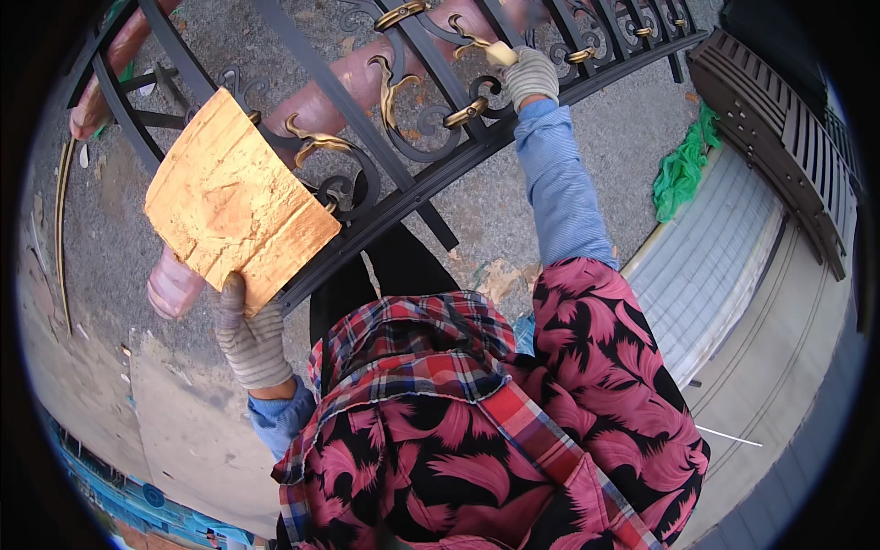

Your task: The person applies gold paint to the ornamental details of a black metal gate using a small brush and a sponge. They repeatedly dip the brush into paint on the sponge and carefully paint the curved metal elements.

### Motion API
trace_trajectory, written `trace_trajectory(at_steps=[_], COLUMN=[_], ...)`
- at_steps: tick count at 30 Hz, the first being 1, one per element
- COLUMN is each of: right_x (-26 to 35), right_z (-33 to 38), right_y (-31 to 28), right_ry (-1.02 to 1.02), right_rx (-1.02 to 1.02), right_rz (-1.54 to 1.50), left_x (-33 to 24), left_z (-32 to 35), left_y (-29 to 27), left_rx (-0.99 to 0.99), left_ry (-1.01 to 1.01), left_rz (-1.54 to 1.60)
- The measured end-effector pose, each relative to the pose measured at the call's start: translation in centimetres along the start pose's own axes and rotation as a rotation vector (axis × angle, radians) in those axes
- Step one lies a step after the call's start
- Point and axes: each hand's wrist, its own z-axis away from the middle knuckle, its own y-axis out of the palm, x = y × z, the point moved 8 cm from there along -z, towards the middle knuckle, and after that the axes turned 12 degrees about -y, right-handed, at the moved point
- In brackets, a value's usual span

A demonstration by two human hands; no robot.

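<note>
My left hand (252,339), in a striped grey work glove, grips the lower edge of a gold-painted board (238,197), thumb on top. The board is held tilted over the left part of a black metal railing panel (408,200). My right hand (533,77), gloved too, is closed on a small pale-yellow sponge-like piece (500,54). That piece is at a gold-coloured leaf on a scroll (467,41) of the panel. Other scrolls along the panel carry gold leaves (316,142) and gold bands (466,112).
Thick rolls in pinkish plastic wrap (367,87) lie under the panel. To the right, a dark slatted metal stack (765,128) stands beside green netting (683,170) and a pale ribbed sheet (701,247). Thin strips (64,229) lie on the concrete at left.
</note>
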Motion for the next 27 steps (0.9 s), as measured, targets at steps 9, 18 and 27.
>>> trace_trajectory(at_steps=[9, 18, 27], right_x=[-0.8, -0.9, 0.9], right_z=[-0.8, -0.8, -0.5], right_y=[-2.0, 0.2, -0.2], right_ry=[-0.024, -0.017, -0.058], right_rx=[-0.215, -0.079, -0.026], right_rz=[-0.218, -0.07, 0.043], left_x=[-0.1, -0.4, -0.3], left_z=[0.1, 0.1, 0.1], left_y=[0.1, 0.4, 0.2], left_rx=[-0.018, -0.006, 0.01], left_ry=[0.007, 0.025, -0.011], left_rz=[-0.031, -0.036, 0.027])
